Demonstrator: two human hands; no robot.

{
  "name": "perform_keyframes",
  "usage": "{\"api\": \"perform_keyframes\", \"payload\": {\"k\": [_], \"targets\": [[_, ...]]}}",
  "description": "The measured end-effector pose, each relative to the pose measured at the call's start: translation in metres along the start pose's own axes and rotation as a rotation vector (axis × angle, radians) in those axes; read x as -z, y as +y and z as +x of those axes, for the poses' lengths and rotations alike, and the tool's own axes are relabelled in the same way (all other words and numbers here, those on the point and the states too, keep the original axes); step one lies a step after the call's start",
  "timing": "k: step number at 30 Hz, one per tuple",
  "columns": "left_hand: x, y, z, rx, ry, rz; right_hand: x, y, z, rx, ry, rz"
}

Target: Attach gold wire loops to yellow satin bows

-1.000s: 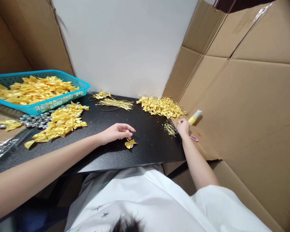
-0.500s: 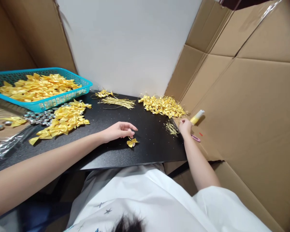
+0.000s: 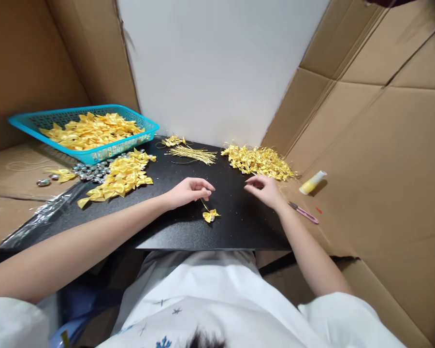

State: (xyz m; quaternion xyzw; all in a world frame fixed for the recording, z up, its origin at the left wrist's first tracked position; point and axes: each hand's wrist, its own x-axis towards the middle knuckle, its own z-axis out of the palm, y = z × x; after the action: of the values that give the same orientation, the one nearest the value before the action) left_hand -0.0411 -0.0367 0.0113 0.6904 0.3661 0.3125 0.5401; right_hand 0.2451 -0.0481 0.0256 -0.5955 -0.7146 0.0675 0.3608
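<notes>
In the head view my left hand is above the black table, its finger and thumb pinched on the gold wire stem of a yellow ribbon bow. The bow hangs below the fingers and has a shiny bead at its centre. My right hand is over the right part of the table, thumb and fingers apart, with nothing visible in it. Just behind it lies a heap of yellow bows with gold wires. Pink-handled thread snips rest on the cardboard to its right.
A turquoise basket of yellow bows stands at the back left. Before it lie loose bows and silvery beads. Gold wires lie at the back. A yellow-and-white tube stands beside the right cardboard wall.
My right hand has moved left, away from the snips, and its fingers have spread. My left hand still holds the bow by its stem. The view has swung a little left.
</notes>
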Motion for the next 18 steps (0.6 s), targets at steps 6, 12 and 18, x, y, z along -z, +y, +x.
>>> {"api": "perform_keyframes", "payload": {"k": [6,12,18], "targets": [[0.002,-0.004,0.001,-0.083,0.018,0.046,-0.041,-0.073,0.0,0.432,-0.805,0.237],[0.008,-0.002,-0.005,-0.192,-0.131,0.341,-0.06,-0.062,0.004,0.267,-0.817,0.374],[0.011,-0.003,-0.006,-0.267,-0.219,0.503,-0.069,-0.052,0.002,0.12,-0.728,0.545]]}}
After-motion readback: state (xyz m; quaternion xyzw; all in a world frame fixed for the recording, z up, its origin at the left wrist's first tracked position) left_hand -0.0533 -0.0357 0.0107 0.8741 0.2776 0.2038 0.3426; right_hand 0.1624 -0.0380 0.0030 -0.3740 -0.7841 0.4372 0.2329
